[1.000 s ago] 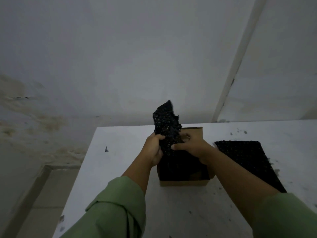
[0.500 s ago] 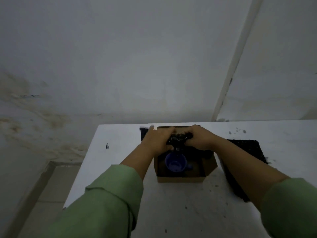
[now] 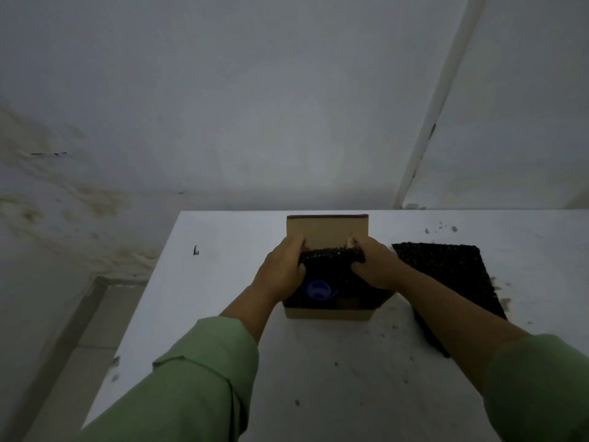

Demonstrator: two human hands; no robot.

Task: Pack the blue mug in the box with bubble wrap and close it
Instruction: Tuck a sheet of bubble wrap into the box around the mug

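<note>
1. Over the cardboard box (image 3: pixel 328 312), head view, I've got both hands on one piece of black bubble wrap (image 3: pixel 331 258). My left hand (image 3: pixel 283 272) clamps its left end and my right hand (image 3: pixel 376 266) clamps its right end.
2. That wrap's long axis runs left to right across the box, at the far side, just in front of the upright back flap (image 3: pixel 327 231).
3. Blue mug (image 3: pixel 318 289), there it is: inside the box, mouth up, just below and nearer me than the wrap, tucked against my left wrist. So my left hand is the closer one.
4. Next move, I reckon, is pushing the wrap down and toward me to cover the mug.
5. Count: one mug, one box, two bubble wrap pieces. The second sheet (image 3: pixel 446 282) lies flat on the white table (image 3: pixel 223 250), just right of the box, partly under my right forearm.
</note>
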